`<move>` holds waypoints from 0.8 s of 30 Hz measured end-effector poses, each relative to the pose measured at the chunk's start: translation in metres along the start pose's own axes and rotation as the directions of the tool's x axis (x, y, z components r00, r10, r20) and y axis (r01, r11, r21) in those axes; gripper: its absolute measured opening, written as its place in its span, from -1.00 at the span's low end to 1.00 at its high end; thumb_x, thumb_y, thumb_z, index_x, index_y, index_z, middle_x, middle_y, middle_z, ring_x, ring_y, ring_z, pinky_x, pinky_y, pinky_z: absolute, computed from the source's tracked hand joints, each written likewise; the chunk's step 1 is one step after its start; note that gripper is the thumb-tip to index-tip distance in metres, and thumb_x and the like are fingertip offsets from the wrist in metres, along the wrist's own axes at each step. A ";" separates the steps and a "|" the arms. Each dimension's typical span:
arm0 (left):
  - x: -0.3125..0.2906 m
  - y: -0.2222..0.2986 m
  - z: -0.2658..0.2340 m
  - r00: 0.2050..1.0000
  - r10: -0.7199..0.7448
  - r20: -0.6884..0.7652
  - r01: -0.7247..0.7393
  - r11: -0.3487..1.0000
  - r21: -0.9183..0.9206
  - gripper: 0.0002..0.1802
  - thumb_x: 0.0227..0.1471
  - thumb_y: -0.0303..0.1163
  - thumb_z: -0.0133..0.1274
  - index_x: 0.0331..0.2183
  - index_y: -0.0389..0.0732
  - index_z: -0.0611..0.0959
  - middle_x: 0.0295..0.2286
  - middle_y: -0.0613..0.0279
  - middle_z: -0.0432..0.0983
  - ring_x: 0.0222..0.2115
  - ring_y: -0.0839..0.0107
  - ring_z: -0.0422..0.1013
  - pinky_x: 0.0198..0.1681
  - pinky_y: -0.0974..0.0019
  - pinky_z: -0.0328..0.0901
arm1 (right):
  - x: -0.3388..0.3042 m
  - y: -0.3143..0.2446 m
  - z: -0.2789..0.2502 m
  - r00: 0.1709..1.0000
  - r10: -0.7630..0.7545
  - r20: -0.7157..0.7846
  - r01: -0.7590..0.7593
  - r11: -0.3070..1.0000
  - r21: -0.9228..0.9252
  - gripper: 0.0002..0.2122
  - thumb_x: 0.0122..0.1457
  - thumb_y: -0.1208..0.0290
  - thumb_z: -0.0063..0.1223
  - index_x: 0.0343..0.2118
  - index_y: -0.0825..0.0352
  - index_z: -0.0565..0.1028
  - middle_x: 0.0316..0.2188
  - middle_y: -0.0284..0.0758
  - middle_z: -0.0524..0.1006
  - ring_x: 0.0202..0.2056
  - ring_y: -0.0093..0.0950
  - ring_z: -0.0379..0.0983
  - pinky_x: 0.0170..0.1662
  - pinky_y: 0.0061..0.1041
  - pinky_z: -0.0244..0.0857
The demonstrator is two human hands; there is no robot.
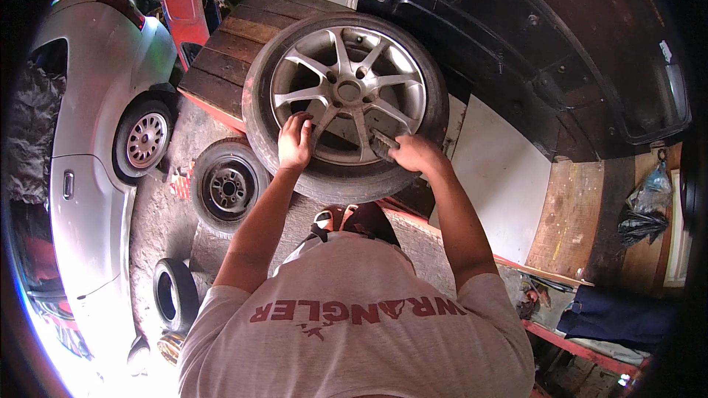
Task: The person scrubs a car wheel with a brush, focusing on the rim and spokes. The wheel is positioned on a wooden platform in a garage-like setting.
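Note:
A silver multi-spoke alloy wheel (359,119) with a black tire (259,96) lies face up in front of me, on dark wooden planks (221,70). My left hand (295,142) grips the near left part of the rim, its fingers curled over the edge by a spoke. In my right hand (415,153) is a small dark brush (383,144), held against the near right part of the rim between two spokes. The brush's far end touches the inside of the rim. My fingers partly hide its handle.
A silver car (96,140) stands at the left. On the floor lie a wheel with a black steel rim (227,186) and a loose tire (175,295). A large black panel (516,44) leans at the far right, near a white board (494,177). Plastic bags (649,199) hang at right.

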State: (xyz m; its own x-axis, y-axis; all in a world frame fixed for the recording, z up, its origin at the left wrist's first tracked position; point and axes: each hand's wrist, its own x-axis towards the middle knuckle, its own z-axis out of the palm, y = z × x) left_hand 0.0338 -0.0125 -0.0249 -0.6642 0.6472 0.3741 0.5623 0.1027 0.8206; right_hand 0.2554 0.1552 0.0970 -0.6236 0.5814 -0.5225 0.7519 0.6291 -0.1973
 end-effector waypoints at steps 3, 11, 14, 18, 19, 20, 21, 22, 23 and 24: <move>0.000 0.001 0.005 1.000 -0.005 0.022 0.004 1.000 0.026 -0.64 0.23 -0.18 -0.15 -0.17 -0.24 0.58 -0.15 0.06 0.52 -0.07 0.02 0.40 0.01 0.09 0.24 | 0.014 0.018 0.025 0.999 0.031 0.029 -0.031 0.999 -0.013 -0.60 0.15 0.22 -0.06 -0.11 0.48 0.53 -0.15 0.05 0.55 -0.09 -0.05 0.51 0.02 -0.15 0.35; 0.000 0.001 0.003 1.000 -0.005 0.012 0.004 0.999 0.035 -0.64 0.22 -0.18 -0.14 -0.17 -0.23 0.59 -0.16 0.07 0.52 -0.08 0.02 0.40 0.00 0.09 0.24 | 0.029 0.013 0.030 0.994 0.046 0.097 -0.089 0.864 0.496 -0.70 0.25 0.26 -0.03 -0.32 0.48 0.46 -0.63 -0.25 0.44 -0.62 -0.46 0.40 -0.56 -0.34 0.29; 0.000 0.006 0.001 1.000 -0.001 0.015 0.000 0.999 0.046 -0.64 0.22 -0.17 -0.14 -0.17 -0.22 0.59 -0.16 0.07 0.52 -0.08 0.02 0.40 0.00 0.09 0.24 | 0.022 0.036 0.032 0.976 -0.043 0.213 -0.103 0.773 0.626 -0.73 0.25 0.27 -0.02 -0.31 0.45 0.47 -0.60 -0.29 0.45 -0.61 -0.48 0.40 -0.56 -0.38 0.29; 0.002 0.009 0.001 1.000 -0.007 0.029 0.005 0.998 0.062 -0.63 0.22 -0.16 -0.15 -0.17 -0.22 0.59 -0.16 0.07 0.53 -0.08 0.02 0.40 0.01 0.08 0.23 | 0.020 0.031 0.037 0.991 -0.020 0.134 -0.075 0.744 0.664 -0.74 0.25 0.26 0.00 -0.30 0.43 0.47 -0.61 -0.37 0.41 -0.60 -0.54 0.37 -0.59 -0.42 0.26; 0.002 0.009 0.002 1.000 0.000 0.028 -0.002 0.998 0.062 -0.63 0.22 -0.16 -0.15 -0.17 -0.22 0.59 -0.16 0.07 0.52 -0.08 0.02 0.40 0.01 0.08 0.23 | 0.023 0.026 0.036 0.994 0.013 0.110 -0.087 0.699 0.710 -0.74 0.25 0.26 0.00 -0.29 0.43 0.47 -0.61 -0.38 0.40 -0.60 -0.54 0.37 -0.59 -0.42 0.26; 0.002 0.009 0.002 1.000 0.008 0.027 -0.010 0.998 0.062 -0.63 0.22 -0.16 -0.15 -0.17 -0.22 0.59 -0.16 0.07 0.52 -0.08 0.02 0.40 0.01 0.08 0.23 | 0.026 0.019 0.037 0.995 0.046 0.086 -0.096 0.651 0.753 -0.74 0.25 0.26 0.00 -0.29 0.42 0.47 -0.62 -0.39 0.40 -0.60 -0.55 0.36 -0.59 -0.41 0.26; 0.002 0.007 0.003 1.000 -0.001 0.026 -0.001 0.998 0.063 -0.63 0.22 -0.16 -0.16 -0.17 -0.22 0.59 -0.16 0.07 0.52 -0.08 0.02 0.40 0.01 0.08 0.23 | 0.027 0.013 0.037 0.995 0.080 0.066 -0.100 0.601 0.793 -0.74 0.26 0.26 0.01 -0.28 0.42 0.46 -0.62 -0.40 0.39 -0.60 -0.56 0.35 -0.59 -0.41 0.26; 0.001 0.007 0.004 1.000 -0.009 0.024 0.008 0.998 0.064 -0.63 0.22 -0.16 -0.16 -0.17 -0.22 0.59 -0.15 0.07 0.52 -0.07 0.03 0.40 0.01 0.08 0.23 | 0.028 0.011 0.038 0.997 0.078 0.026 -0.069 0.614 0.786 -0.73 0.26 0.25 0.01 -0.30 0.43 0.45 -0.64 -0.38 0.39 -0.62 -0.53 0.37 -0.57 -0.39 0.28; 0.001 0.005 0.005 1.000 -0.018 0.023 0.016 0.998 0.065 -0.62 0.23 -0.16 -0.16 -0.17 -0.22 0.59 -0.15 0.07 0.52 -0.07 0.03 0.40 0.01 0.08 0.23 | 0.027 0.009 0.041 0.997 0.077 -0.013 -0.038 0.627 0.778 -0.72 0.26 0.24 0.01 -0.33 0.43 0.44 -0.67 -0.36 0.39 -0.64 -0.49 0.39 -0.54 -0.36 0.30; 0.001 0.006 0.005 1.000 -0.016 0.021 0.014 0.998 0.066 -0.62 0.23 -0.16 -0.16 -0.17 -0.22 0.59 -0.15 0.07 0.52 -0.07 0.03 0.40 0.01 0.08 0.23 | 0.027 0.009 0.046 0.996 0.074 -0.050 -0.009 0.641 0.767 -0.71 0.26 0.23 0.01 -0.35 0.44 0.43 -0.69 -0.33 0.40 -0.66 -0.46 0.40 -0.52 -0.33 0.31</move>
State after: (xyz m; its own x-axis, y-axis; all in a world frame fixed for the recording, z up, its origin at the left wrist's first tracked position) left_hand 0.0390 -0.0079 -0.0217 -0.6625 0.6611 0.3522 0.5839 0.1614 0.7956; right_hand 0.2550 0.1529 0.0435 -0.5760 0.6518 -0.4932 0.6518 0.0021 -0.7584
